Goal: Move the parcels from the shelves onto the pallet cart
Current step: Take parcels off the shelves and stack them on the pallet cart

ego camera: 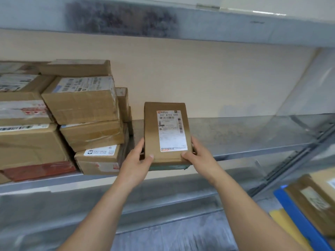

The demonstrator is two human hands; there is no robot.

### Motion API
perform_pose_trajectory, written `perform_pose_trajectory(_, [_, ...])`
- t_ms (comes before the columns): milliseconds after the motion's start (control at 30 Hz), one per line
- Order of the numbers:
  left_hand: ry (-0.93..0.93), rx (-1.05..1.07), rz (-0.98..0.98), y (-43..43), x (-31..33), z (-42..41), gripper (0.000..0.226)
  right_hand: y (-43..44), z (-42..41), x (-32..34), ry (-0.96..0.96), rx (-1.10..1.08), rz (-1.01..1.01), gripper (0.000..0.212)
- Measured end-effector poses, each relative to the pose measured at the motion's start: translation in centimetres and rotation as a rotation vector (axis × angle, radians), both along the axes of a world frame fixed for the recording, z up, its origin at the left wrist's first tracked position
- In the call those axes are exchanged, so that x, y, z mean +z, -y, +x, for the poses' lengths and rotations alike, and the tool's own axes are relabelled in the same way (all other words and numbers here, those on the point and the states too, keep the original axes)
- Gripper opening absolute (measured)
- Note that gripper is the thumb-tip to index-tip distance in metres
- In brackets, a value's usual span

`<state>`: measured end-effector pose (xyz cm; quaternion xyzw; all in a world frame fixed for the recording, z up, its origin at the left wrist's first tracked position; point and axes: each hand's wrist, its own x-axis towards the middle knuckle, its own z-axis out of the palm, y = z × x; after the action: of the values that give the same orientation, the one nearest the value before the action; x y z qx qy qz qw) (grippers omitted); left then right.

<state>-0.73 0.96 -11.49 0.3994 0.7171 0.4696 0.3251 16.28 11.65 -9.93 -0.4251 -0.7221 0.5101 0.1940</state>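
Both hands are on a flat brown cardboard parcel with a white shipping label point(166, 133), right at the front edge of the grey metal shelf point(244, 134), about midway along it. The left hand point(136, 161) clamps the parcel's near left corner, thumb pressed on the top face, fingers curled down the left side. The right hand point(197, 154) mirrors it on the near right corner, thumb on top just below the label, fingers wrapped round the right side. That's a firm two-handed grip on the one box. The label faces up toward the camera, and the parcel's near end juts out past the shelf's front edge. Whether its far end touches the shelf, I cannot tell. A teal strip point(168, 167) shows directly under the parcel's near edge, between the two hands, and what it belongs to is unclear.

At the left end of the shelf a stack of brown cardboard boxes point(81, 100) is piled several high, most of them labelled. The gripped parcel is apart from that stack, with bare shelf between. Behind runs a beige back wall point(208, 73), and above it the upper grey shelf point(208, 26). Down at the lower right, the blue edge of the pallet cart point(299, 221) is in view with a brown labelled parcel point(315, 198) lying on it and a yellow patch point(282, 221) just beside the blue.
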Motion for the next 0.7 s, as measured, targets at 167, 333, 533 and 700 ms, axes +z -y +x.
perform_pose_trajectory(167, [0.091, -0.091, 0.058, 1.4, -0.7, 1.3, 0.073, 2.9, 2.4, -0.8, -0.069, -0.101, 0.091, 0.062])
perform_pose_trajectory(333, [0.100, -0.202, 0.135, 3.5, 0.0, 4.5, 0.078, 6.9, 6.9, -0.6, -0.123, -0.167, 0.127, 0.081])
perform_pose_trajectory(533, [0.084, -0.312, 0.184, 4.6, 0.7, 8.6, 0.082, 10.3, 12.0, 0.3, -0.126, -0.243, 0.164, 0.095])
perform_pose_trajectory(700, [0.064, -0.443, 0.210, 6.1, 1.6, 15.3, 0.079, 14.4, 19.3, 0.7, -0.074, -0.389, 0.170, 0.100])
